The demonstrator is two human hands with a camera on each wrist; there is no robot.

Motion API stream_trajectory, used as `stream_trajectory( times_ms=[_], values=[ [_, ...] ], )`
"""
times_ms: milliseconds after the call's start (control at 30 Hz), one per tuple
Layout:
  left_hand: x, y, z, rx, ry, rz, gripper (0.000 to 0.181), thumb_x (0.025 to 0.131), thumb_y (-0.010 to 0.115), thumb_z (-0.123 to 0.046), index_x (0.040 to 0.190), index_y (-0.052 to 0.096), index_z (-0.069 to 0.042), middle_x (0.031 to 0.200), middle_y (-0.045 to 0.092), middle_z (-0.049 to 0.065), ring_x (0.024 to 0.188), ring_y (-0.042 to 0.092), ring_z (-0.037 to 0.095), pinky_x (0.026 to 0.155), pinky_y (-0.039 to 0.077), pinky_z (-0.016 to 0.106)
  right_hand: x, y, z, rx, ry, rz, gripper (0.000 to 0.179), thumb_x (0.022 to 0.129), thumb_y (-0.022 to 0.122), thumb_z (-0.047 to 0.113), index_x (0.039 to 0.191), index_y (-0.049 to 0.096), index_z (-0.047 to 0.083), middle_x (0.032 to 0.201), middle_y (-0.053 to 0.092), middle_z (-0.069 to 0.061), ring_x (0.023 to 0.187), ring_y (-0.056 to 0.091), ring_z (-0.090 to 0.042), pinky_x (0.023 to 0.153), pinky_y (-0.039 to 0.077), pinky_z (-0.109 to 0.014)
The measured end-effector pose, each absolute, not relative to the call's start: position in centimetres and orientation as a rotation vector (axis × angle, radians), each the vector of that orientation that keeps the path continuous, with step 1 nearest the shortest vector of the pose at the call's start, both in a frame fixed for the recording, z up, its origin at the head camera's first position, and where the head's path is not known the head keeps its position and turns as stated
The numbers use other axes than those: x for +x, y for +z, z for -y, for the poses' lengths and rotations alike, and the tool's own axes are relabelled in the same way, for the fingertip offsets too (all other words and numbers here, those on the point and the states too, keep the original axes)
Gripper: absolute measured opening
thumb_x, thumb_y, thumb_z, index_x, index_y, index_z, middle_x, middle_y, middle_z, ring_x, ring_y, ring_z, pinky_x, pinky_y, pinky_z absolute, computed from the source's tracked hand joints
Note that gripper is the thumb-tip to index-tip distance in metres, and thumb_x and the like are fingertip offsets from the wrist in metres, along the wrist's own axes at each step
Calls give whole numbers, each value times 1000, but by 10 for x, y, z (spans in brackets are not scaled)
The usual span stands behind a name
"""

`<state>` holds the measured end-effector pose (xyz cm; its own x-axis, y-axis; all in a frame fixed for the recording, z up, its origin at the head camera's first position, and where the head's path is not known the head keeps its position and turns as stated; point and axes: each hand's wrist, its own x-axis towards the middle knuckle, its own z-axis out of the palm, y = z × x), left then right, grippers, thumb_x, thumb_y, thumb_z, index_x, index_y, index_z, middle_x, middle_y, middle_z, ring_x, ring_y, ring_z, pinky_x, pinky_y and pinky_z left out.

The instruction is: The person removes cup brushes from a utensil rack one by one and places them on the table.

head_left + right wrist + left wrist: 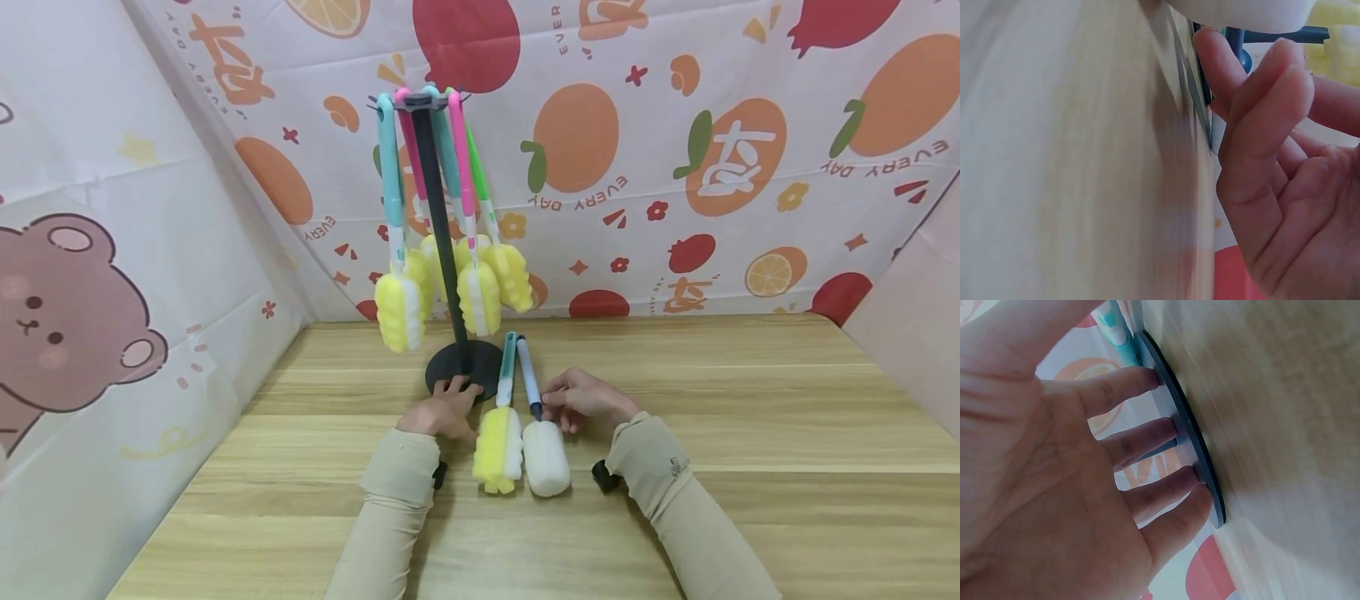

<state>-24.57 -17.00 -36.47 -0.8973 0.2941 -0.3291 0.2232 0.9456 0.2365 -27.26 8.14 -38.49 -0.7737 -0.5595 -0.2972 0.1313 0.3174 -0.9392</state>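
My left hand (447, 411) rests its spread fingertips on the round black base (1200, 447) of a stand. My right hand (588, 398) lies beside a bottle brush with a white sponge head (547, 458), its fingers loosely bent next to the dark neck (536, 410). In the right wrist view the white sponge (1254, 14) sits above the fingertips and nothing shows between them. A second bottle brush, with a yellow-and-white sponge (498, 450) and green-and-white handle, lies between the hands. Both brushes have their handles pointing toward the stand.
The black pole (442, 225) carries several hanging sponge brushes with blue (391, 158), pink (462, 154) and green (477, 171) handles. Behind the wooden table (712, 400) hangs a fruit-print cloth (660, 83); a bear-print cloth (172, 275) covers the left side.
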Motion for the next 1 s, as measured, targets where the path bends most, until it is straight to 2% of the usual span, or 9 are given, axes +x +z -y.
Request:
stream_trajectory(
  times_ms=[400, 733, 1000],
  values=[
    [-245, -364, 170, 361, 279, -2732, 83, 83, 86, -25, 152, 44, -6, 159, 28, 22, 142, 25, 50, 108, 35, 60, -273, -383, -83, -387, -1483, -2031, 31, 106, 48, 3, 131, 57, -15, 79, 68, -8, 50, 51, -8, 48, 46, -18],
    [-245, -363, 170, 343, 267, -2731, 82, 83, 85, -23, 152, 44, -6, 159, 28, 21, 142, 25, 50, 107, 37, 60, -274, -383, -82, -400, -1517, -2051, 27, 104, 51, 2, 124, 60, -15, 78, 70, -11, 49, 52, -8, 48, 46, -18],
    [-244, -362, 169, 350, 277, -2723, 82, 84, 85, -23, 152, 43, -6, 159, 28, 22, 142, 25, 51, 106, 37, 62, -276, -376, -84, -449, -1517, -2121, 27, 103, 53, 3, 123, 60, -14, 83, 70, -14, 56, 57, -10, 53, 49, -21]
  ],
)
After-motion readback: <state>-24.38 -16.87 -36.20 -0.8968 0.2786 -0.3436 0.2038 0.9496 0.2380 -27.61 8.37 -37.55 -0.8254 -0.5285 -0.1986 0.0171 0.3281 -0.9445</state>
